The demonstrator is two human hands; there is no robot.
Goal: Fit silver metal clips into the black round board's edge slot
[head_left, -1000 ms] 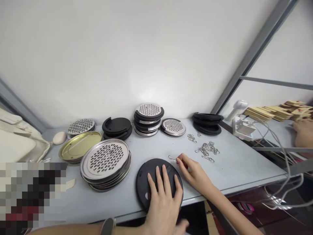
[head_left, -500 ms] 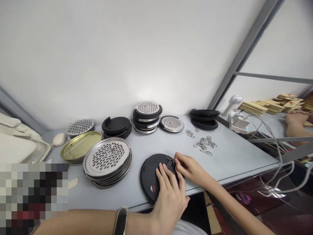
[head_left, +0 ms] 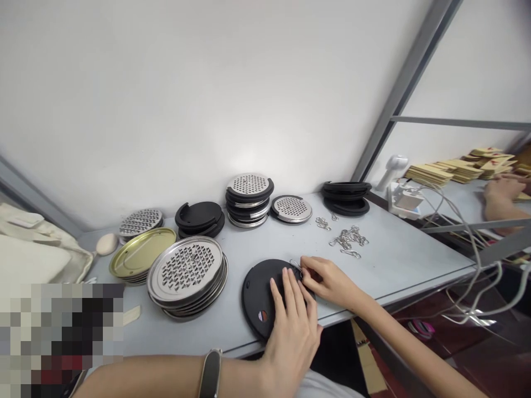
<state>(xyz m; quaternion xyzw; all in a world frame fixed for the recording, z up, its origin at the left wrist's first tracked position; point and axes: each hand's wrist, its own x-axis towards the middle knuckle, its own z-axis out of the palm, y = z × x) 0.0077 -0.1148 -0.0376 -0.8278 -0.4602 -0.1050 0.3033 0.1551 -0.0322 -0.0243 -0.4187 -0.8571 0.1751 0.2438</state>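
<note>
A round black disc [head_left: 258,293], with a small oval hole and a little sticker, lies near the table's front edge. Flat across its right side rests my left hand [head_left: 292,331], fingers stretched out and slightly apart. At the disc's upper right rim, my right hand [head_left: 326,279] pinches a small silver wire hook [head_left: 295,264]. Part of the hook is hidden by my fingers, so I cannot tell whether it is attached to the disc. Farther back on the table lies a loose pile of similar wire hooks [head_left: 347,237], with a smaller group [head_left: 322,223] beside it.
Round metal graters [head_left: 188,268] are stacked left, beside gold-coloured discs [head_left: 143,251]. Behind stand black holders [head_left: 201,213], a stack of graters in black rims [head_left: 249,193] and more black rims [head_left: 346,199]. Cables [head_left: 468,237] hang right; another person's hand [head_left: 504,190] is beyond the frame.
My right hand has shifted slightly right, and the wire hook now sits at the disc's rim rather than over its surface. The left hand stays on the disc. The view has shifted slightly.
</note>
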